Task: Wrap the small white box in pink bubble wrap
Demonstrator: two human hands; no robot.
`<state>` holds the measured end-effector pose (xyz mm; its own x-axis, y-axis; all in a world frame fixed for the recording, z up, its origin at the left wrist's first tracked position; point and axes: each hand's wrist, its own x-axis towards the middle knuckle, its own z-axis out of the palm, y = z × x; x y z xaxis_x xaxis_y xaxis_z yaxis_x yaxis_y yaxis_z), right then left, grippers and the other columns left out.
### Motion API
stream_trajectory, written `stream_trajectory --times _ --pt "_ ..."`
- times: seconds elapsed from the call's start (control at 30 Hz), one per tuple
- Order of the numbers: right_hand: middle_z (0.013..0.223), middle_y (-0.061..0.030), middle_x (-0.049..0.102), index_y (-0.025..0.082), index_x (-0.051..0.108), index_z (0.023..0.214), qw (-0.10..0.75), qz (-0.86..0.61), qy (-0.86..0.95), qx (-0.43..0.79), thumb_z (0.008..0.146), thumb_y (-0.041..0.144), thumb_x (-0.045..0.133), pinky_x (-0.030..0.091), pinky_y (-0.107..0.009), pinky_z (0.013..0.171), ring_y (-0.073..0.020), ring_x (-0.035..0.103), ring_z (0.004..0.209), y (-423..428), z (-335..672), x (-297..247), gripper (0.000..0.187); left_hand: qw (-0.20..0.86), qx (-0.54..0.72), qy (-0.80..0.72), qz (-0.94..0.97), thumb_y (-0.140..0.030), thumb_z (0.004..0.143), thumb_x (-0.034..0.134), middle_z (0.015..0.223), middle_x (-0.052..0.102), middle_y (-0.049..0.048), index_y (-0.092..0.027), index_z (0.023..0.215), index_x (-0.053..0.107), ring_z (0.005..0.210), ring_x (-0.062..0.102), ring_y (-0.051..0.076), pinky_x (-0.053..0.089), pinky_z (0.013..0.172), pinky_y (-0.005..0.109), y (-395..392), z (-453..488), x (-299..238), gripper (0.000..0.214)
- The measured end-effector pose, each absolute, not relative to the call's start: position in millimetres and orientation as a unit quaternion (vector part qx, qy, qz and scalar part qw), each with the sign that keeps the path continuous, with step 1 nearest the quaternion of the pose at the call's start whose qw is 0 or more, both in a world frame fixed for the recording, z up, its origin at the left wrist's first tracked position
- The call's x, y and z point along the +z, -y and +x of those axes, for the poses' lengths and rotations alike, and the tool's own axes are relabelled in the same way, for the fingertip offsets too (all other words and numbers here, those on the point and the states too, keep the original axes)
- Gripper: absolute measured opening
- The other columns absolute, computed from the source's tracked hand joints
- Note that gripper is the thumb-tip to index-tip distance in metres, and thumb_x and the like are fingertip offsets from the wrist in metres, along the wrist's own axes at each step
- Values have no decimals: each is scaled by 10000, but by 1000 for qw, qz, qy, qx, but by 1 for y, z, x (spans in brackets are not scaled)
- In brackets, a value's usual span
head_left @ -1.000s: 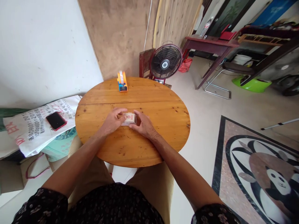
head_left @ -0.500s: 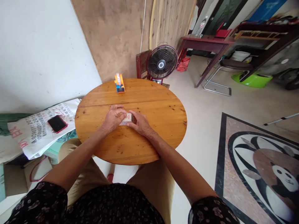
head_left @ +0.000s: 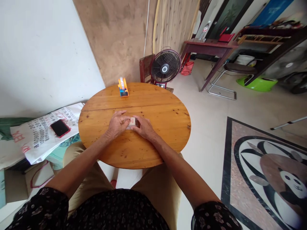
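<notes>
A small pale box (head_left: 132, 121) with red print on top rests at the middle of the round wooden table (head_left: 134, 153). From the left side, my left hand (head_left: 117, 124) grips it, thumb and fingertips closed at its near-left edge. My right hand (head_left: 145, 127) is closed around its right end, thumb in front and fingers behind. Much of the box is covered by the fingers, and its dark right end shows between them. At the table's far edge stands an orange and blue tape dispenser (head_left: 123, 87) with a roll of clear tape.
Left of the table, a phone (head_left: 60, 128) lies on a white printed sack (head_left: 39, 140). Behind the table, a fan (head_left: 165, 67) stands by a wooden chair (head_left: 145, 68). A dark red desk (head_left: 211, 46) and a stool (head_left: 240, 68) are farther right.
The view has shifted slightly. Both hands keep hold of the box, which shows a little less of its top, with the left fingers slid slightly over it.
</notes>
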<state>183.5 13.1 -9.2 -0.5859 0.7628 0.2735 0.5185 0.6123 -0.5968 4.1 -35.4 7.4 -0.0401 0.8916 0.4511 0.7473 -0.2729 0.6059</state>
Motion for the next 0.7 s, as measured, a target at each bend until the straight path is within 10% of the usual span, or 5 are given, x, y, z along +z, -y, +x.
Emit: stream_trajectory --times 0.23,0.7 --pt "1268 -127 685 191 545 1341 261 -374 857 238 810 322 722 404 -476 1032 -290 619 1177 -13 183 -9 574 53 454 -608 650 -284 849 531 1390 578 127 -181 1306 623 1311 521 256 425 1114 435 96 -14 7 477" --pt "1425 -169 571 186 455 1445 282 -371 845 262 691 388 814 362 -552 1100 -345 541 1305 -12 184 -5 859 36 267 -864 424 -447 764 514 1237 650 100 -199 1084 694 1031 626 338 510 944 508 202 -175 2 442"
